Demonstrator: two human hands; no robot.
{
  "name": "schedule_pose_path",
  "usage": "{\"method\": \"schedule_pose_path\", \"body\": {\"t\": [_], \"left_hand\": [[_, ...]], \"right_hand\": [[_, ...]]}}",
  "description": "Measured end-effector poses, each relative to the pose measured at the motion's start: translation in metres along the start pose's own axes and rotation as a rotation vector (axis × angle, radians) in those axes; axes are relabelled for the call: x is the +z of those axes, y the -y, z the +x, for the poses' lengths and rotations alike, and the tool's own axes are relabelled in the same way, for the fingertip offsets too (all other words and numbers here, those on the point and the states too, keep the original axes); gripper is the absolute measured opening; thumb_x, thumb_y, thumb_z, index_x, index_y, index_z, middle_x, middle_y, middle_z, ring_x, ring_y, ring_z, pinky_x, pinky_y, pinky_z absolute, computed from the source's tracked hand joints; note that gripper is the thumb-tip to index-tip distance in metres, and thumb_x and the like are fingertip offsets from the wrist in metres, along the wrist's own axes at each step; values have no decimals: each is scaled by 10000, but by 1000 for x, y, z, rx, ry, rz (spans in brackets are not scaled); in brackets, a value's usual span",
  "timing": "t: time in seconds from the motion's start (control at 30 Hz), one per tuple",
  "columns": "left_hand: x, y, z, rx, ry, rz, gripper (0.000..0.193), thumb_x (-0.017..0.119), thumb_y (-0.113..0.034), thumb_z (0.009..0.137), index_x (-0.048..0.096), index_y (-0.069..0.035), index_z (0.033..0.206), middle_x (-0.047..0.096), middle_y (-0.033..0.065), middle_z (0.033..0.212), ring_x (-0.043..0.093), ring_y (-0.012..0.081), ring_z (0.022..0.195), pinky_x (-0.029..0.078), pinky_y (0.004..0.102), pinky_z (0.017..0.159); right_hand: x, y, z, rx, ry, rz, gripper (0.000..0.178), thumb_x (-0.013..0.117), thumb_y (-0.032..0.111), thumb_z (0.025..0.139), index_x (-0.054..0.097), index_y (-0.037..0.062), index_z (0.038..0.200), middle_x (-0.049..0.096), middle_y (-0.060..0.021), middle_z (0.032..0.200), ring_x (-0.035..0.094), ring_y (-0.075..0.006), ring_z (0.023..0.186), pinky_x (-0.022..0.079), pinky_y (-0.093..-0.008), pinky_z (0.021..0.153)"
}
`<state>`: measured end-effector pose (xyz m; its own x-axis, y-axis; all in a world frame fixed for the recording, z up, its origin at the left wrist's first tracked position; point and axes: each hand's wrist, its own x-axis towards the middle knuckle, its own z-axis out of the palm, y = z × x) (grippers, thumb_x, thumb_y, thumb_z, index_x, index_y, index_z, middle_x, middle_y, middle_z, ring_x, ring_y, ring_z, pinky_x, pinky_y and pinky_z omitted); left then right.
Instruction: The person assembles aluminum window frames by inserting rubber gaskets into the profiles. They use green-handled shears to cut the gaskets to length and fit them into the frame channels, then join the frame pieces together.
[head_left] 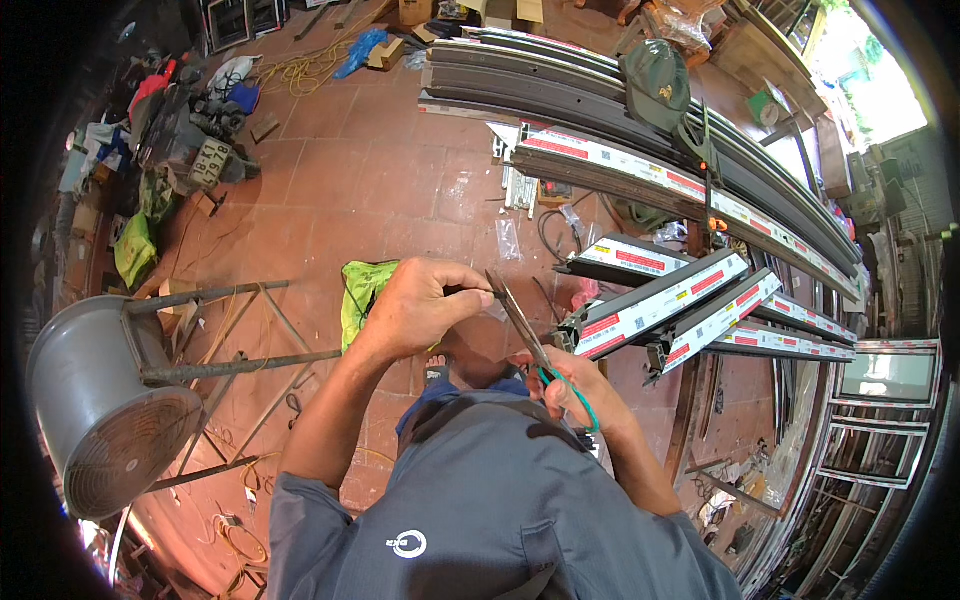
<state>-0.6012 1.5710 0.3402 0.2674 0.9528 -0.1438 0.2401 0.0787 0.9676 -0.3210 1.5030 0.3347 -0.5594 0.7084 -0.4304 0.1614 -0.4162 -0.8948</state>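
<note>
In front of my chest, my right hand (572, 390) is closed round the green handles of a pair of scissors (527, 325). Their long metal blades point up and away, toward my left fingertips. My left hand (418, 308) pinches a small, thin dark piece (499, 294) between thumb and fingers, right beside the blades. What kind of piece it is, I cannot make out. Below my left wrist, a yellow-green bag (366, 300) lies on the floor.
Cut frame profiles (655, 300) with red and white labels lie to the right. Behind them, long dark profiles (560, 90) carry a green cap (656, 80). A big grey drum fan (90, 350) stands left on a metal frame. Clutter (190, 120) and yellow cable (305, 72) lie farther off.
</note>
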Motion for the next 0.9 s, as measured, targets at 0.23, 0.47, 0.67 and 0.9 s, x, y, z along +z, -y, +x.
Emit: {"method": "schedule_pose_path", "body": {"t": [0.23,0.47,0.67,0.9], "left_hand": [[-3,-8,-3,24,10,41,217,752,-153,901,790,25,1021,771,143,849,692,143,770,551,323,739],[-2,-9,-4,31,13,77,223,756,-160,888,787,30,1000,772,140,850,704,159,762,555,318,741],[-1,-7,-4,10,26,104,209,771,-135,872,795,40,986,781,127,874,705,157,782,561,314,740],[1,-7,-11,-67,60,129,199,779,-113,867,801,44,986,788,114,879,710,144,805,565,301,744]], "right_hand": [[0,-7,5,-59,-53,-130,992,738,797,810,623,1,1389,575,-10,896,543,-99,780,443,-257,663],[-3,-16,5,-94,-105,-252,909,765,735,843,653,-12,1349,584,-16,857,556,-118,813,463,-288,720],[-4,-19,4,-76,-117,-306,922,770,738,833,654,-22,1342,593,-42,839,573,-145,810,479,-310,727],[2,-19,-4,-75,-123,-310,939,769,756,805,671,-38,1296,593,-41,841,575,-134,805,478,-303,723]]}}
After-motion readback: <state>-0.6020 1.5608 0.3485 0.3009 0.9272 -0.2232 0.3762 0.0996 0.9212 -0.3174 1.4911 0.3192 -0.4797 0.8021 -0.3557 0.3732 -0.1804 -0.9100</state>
